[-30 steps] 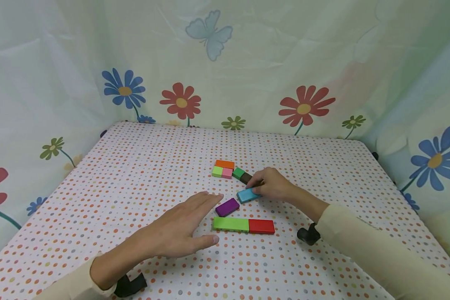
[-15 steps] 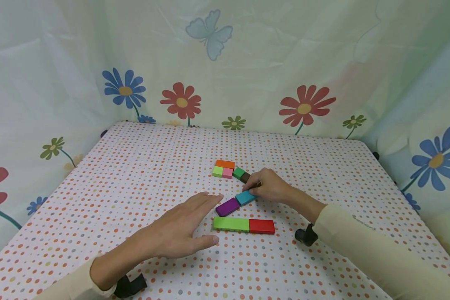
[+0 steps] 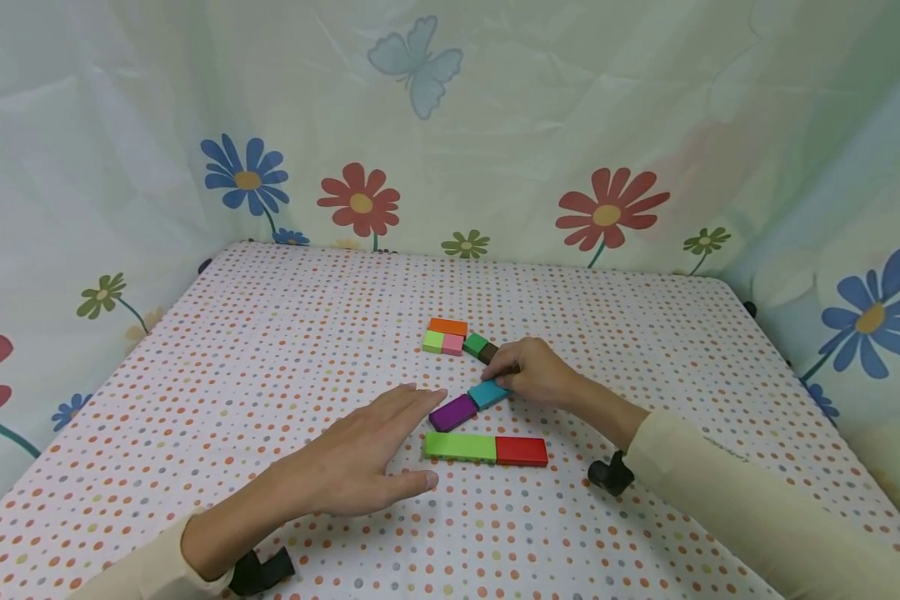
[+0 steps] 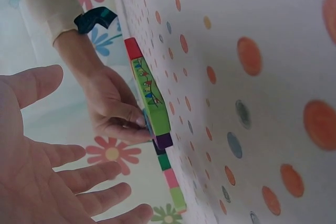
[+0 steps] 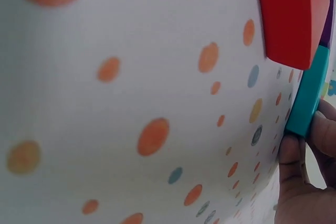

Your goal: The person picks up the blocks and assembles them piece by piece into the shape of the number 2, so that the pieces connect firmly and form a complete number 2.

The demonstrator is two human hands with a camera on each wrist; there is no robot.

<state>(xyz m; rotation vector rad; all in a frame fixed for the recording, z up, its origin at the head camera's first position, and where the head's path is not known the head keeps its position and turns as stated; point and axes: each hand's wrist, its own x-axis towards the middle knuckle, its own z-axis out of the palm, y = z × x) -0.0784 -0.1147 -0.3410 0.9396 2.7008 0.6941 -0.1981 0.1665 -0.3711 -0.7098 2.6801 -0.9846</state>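
Tablecloth: right hand pinches blue block; left hand spread, palm seen only from left wrist.

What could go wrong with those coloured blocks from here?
The blue block, pinched by the right hand, seems to meet the purple block end to end; too firm a push could skew the purple block. The right hand also looks close to the brown block and might nudge it when letting go. The left hand, held open near the purple block, could bump it if it drifts.
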